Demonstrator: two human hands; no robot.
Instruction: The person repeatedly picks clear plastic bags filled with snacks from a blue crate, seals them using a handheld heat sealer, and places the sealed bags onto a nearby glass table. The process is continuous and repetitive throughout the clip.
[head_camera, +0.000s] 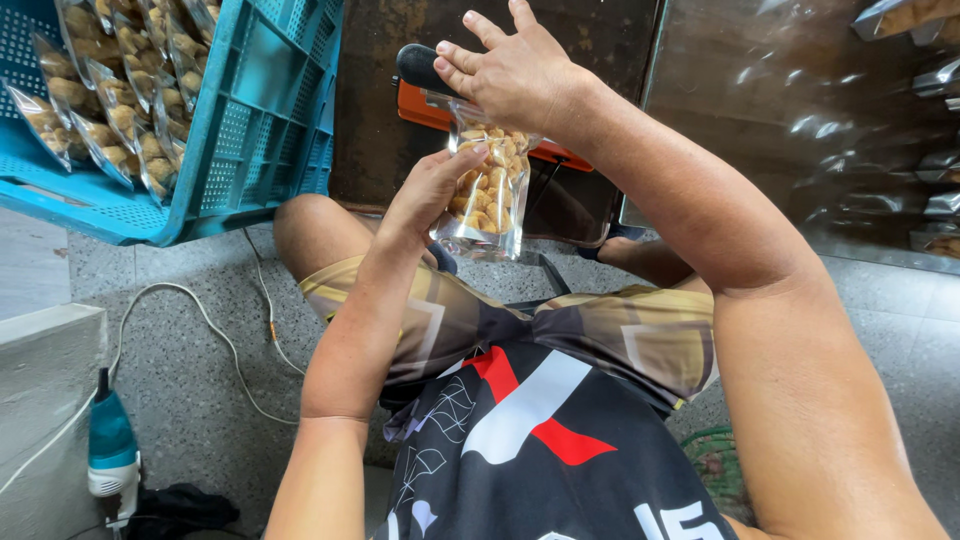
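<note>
While the speckled grey floor (190, 390) is filling the lower half of the frame, a dark brown tabletop (800, 110) is spreading across the upper right, with shiny sealed packets (905, 18) lying blurred at its right edge. In the upper left of the frame a blue plastic crate (270, 110) is sitting tilted, and it is holding rows of clear bags of pale brown snacks (110, 70). A white cable (215, 330) is curling over the floor at centre left, below the crate, and a teal and white tool (110, 450) is standing at the lower left against a pale block. At the upper centre an orange and black sealing machine (425, 100) is lying partly hidden behind the hands. Just in front of it a clear pouch of snacks (485, 195) is hanging upright at the centre top of the frame, above the person's knees. The right hand (515, 75) is gripping the pouch's top edge, thumb and forefinger pinched on it and the other fingers spread upward. The left hand (430, 190) is pressing against the pouch's left side, fingers closed on it
</note>
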